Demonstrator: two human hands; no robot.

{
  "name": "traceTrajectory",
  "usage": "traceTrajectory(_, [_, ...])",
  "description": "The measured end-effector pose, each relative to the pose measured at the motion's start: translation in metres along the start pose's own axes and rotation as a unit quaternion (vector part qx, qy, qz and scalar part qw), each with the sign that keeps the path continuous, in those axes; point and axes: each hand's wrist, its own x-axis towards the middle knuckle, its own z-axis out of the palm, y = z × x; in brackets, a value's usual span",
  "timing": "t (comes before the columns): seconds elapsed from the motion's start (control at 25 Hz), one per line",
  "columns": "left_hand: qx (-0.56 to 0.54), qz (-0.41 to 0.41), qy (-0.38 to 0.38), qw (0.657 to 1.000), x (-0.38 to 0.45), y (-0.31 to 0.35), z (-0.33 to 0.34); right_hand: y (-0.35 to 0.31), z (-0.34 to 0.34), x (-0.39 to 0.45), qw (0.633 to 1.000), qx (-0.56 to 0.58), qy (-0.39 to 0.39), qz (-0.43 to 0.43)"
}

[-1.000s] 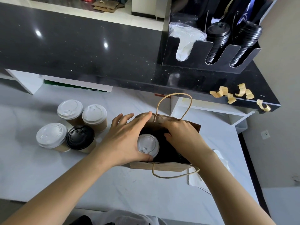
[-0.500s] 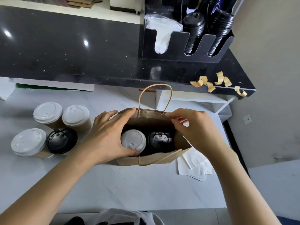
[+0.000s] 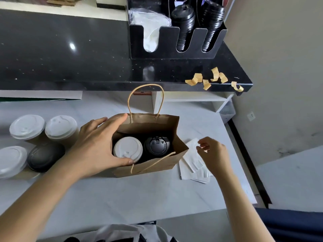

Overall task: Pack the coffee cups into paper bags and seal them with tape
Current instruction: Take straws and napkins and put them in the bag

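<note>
Paper bag (image 3: 150, 165) is standing open on the white surface (image 3: 122, 194), holding two cups side by side — a white-lidded cup (image 3: 127, 149) on the left, a black-lidded cup (image 3: 157, 145) on the right. Left hand (image 3: 97, 145) is gripping the bag's left end, fingers (image 3: 115, 119) spread over the far rim and thumb curling on the near rim beside the white lid. Right hand (image 3: 214, 151) is hovering just right of the bag over folded white papers (image 3: 194, 166), fingers loosely curled, holding nothing. Four more cups (image 3: 42, 137) are sitting at the left — tape strips (image 3: 209, 79) are lying on the far black counter (image 3: 70, 55).
</note>
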Motion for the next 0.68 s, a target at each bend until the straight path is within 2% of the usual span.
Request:
traceTrajectory(0.12, [-0.003, -0.001, 0.001, 1.000, -0.001, -0.001, 0.000, 0.022, 0.025, -0.013, 0.998, -0.047, -0.027, 0.018])
traceTrajectory(0.36, [-0.002, 0.001, 0.012, 1.000, -0.002, 0.002, 0.000, 0.046, 0.056, -0.031, 0.985, -0.166, -0.038, -0.035])
traceTrajectory(0.52, [-0.004, 0.004, 0.011, 1.000, -0.004, -0.001, 0.000, 0.050, 0.059, -0.030, 0.985, -0.168, -0.005, -0.050])
traceTrajectory(0.68, [-0.005, 0.007, 0.014, 1.000, -0.003, -0.002, 0.001, 0.047, 0.052, -0.026, 0.992, -0.107, 0.058, -0.029])
